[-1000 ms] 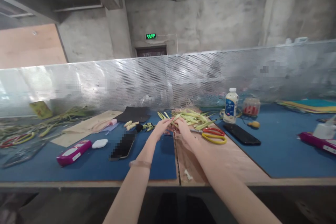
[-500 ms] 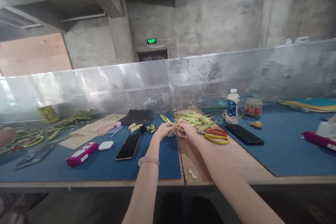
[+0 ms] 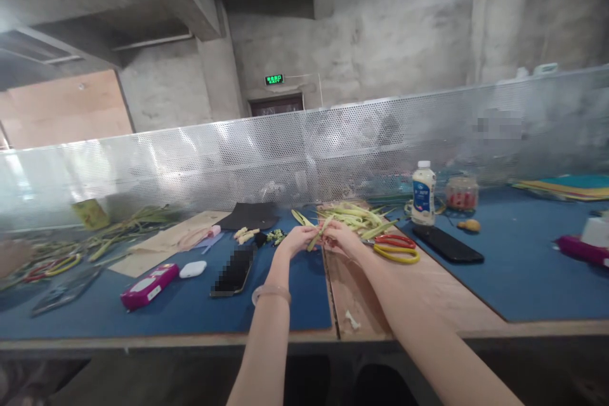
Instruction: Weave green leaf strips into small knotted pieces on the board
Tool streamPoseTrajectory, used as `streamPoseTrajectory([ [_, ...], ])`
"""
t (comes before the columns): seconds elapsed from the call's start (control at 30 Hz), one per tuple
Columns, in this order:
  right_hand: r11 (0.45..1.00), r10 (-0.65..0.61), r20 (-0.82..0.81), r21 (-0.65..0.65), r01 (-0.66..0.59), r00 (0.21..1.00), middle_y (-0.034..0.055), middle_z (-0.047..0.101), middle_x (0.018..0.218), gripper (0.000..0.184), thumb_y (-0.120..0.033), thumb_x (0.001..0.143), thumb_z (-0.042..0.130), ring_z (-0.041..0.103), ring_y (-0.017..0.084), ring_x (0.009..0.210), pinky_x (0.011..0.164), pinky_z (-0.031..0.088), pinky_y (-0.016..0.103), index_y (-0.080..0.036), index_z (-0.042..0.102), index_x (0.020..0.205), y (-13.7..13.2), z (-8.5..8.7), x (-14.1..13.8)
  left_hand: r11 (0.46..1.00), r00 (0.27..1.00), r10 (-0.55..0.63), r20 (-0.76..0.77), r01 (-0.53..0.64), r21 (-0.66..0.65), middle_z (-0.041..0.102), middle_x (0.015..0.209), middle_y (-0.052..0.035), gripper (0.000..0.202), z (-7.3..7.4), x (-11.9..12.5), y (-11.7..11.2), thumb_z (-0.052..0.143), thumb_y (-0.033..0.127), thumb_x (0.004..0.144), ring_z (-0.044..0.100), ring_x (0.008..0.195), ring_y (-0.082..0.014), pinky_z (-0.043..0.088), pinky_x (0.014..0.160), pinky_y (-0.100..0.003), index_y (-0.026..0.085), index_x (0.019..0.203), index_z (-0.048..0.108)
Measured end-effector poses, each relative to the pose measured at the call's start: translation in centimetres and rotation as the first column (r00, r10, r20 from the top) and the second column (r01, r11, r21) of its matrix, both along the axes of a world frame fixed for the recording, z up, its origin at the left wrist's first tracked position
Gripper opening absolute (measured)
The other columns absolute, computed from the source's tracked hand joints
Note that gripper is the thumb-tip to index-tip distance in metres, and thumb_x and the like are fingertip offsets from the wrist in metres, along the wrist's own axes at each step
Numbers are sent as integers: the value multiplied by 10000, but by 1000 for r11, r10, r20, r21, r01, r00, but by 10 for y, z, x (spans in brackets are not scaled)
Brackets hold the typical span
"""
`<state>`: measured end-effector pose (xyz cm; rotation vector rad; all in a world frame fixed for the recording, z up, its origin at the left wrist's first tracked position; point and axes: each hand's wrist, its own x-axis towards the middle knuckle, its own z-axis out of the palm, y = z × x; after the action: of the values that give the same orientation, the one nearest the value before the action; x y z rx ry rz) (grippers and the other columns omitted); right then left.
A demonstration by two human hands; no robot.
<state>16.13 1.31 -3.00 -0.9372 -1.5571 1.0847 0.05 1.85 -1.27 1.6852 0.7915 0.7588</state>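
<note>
My left hand [image 3: 295, 240] and my right hand [image 3: 340, 234] meet over the joint between the blue mat [image 3: 190, 304] and the wooden board [image 3: 423, 292]. Both are closed on one pale green leaf strip [image 3: 320, 233] held between them. Just behind lies a pile of green leaf strips [image 3: 354, 216]. Red-and-yellow scissors [image 3: 397, 247] lie to the right of my right hand. A thin bracelet sits on my left wrist.
A black phone [image 3: 233, 271], white earbud case [image 3: 193, 269] and magenta pack [image 3: 149, 286] lie left. A white bottle [image 3: 423, 193], second black phone [image 3: 447, 243] and small jar [image 3: 460, 193] stand right. A perforated metal screen [image 3: 304, 146] closes the back. More leaves [image 3: 114, 228] lie far left.
The view has shifted slightly, so the table items sit a little further right and lower. My hands stay together on the strip, working it in small movements.
</note>
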Motion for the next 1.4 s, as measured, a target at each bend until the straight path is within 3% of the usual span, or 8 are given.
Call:
streamPoseTrajectory([
  [0.3, 999, 25, -8, 43, -25, 1000, 54, 577, 1015, 257, -271, 855, 501, 591, 155, 803, 669, 504, 331, -147, 518, 1079, 1, -1, 4, 1000, 999, 9, 52, -8, -18, 552, 1067, -76, 292, 3, 0, -1, 487, 295, 833, 562, 897, -181, 477, 755, -381, 140, 1080, 510],
  [0.63, 997, 35, 66, 70, -40, 997, 59, 572, 1049, 251, -272, 851, 504, 587, 164, 836, 692, 500, 341, -155, 531, 1071, 0, 3, 3, 991, 986, 131, 107, -132, 10, 557, 1043, -73, 301, 8, 1, 0, 479, 304, 836, 570, 858, -171, 487, 724, -363, 142, 1089, 500],
  [1.03, 997, -52, 144, 71, 42, 988, 46, 588, 979, 229, -269, 853, 505, 595, 147, 779, 656, 506, 321, -138, 536, 1038, 8, 1, 1, 989, 989, 146, 32, -146, -3, 559, 1035, -72, 305, 4, 10, -1, 475, 310, 838, 573, 844, -167, 491, 712, -356, 142, 1092, 497],
  [1.4, 995, -81, 154, 69, 71, 985, 49, 585, 988, 232, -264, 854, 503, 595, 149, 786, 658, 507, 323, -140, 532, 1047, 12, -3, 2, 962, 964, 244, -105, -226, 156, 564, 1021, -70, 299, 5, 13, -2, 471, 308, 841, 577, 827, -161, 495, 697, -346, 140, 1087, 499],
])
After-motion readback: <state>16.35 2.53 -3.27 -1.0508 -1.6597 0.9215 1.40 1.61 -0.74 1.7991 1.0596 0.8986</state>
